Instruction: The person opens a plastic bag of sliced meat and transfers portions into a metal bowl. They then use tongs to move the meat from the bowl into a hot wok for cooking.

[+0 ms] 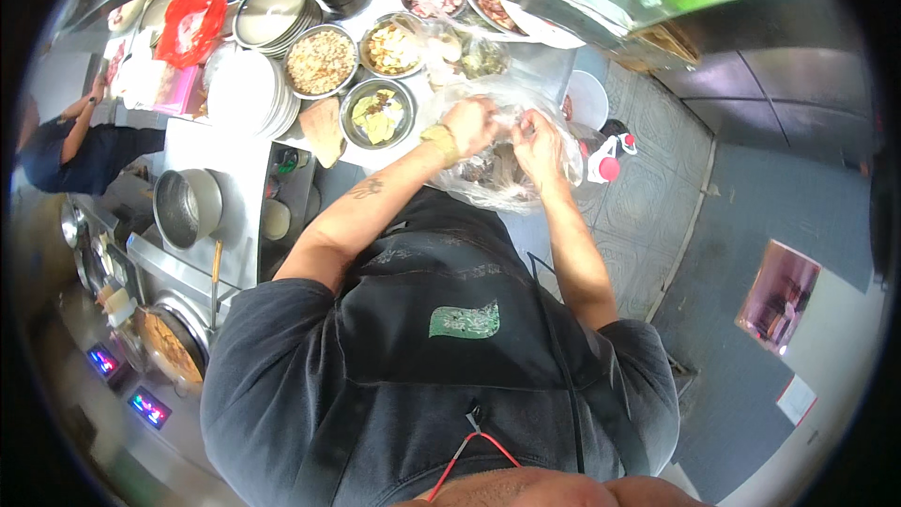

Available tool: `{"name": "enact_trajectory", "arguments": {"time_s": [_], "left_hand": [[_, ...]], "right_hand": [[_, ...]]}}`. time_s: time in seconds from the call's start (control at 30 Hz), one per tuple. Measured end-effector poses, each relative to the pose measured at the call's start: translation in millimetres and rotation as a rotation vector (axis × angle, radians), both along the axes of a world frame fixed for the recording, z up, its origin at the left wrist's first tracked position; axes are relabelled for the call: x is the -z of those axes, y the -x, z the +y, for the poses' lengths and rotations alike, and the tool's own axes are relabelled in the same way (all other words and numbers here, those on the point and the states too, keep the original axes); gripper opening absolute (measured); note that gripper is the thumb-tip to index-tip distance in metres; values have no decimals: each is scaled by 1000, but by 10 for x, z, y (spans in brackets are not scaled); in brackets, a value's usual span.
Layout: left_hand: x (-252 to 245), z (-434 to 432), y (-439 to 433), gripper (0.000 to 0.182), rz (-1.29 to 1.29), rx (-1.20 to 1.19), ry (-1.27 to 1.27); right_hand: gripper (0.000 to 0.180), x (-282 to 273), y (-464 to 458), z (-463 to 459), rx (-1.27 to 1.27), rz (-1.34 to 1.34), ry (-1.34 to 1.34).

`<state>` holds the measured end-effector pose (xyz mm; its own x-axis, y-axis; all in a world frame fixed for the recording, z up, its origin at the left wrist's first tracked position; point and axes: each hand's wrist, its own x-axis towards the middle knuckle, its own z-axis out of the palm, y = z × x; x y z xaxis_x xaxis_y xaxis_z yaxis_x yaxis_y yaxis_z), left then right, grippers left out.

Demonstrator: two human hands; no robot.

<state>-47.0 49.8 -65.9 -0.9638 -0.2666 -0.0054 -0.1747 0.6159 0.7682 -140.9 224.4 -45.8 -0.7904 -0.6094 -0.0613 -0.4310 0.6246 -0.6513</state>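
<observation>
A large clear plastic bag [457, 183] with dark contents lies before me at the counter's edge. Both hands are at its upper part: my left hand [470, 123], with a yellowish band at the wrist, pinches the plastic, and my right hand [538, 148] grips it a little to the right. The dark contents show through the film between my forearms, too blurred to name. Just left of the bag stands a steel bowl of dried bay leaves [376, 116] and other spices. Beyond the bag sits another clear bag with greenish contents [484, 56].
Steel bowls of chopped pieces [322, 60], stacked plates [246, 95] and a wooden block [322, 132] crowd the counter to the left. Red-capped bottles [604, 167] and a white bucket [588, 100] stand right. A pot [186, 208] rests left; another person [70, 148] works at far left.
</observation>
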Motion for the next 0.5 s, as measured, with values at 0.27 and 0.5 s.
{"name": "enact_trajectory", "arguments": {"time_s": [0.27, 0.5], "left_hand": [[94, -82, -154, 19, -124, -237, -10], [-153, 29, -138, 19, 355, 16, 5]], "right_hand": [[25, 1345, 382, 780, 134, 106, 230], [20, 182, 22, 304, 87, -263, 103]]}}
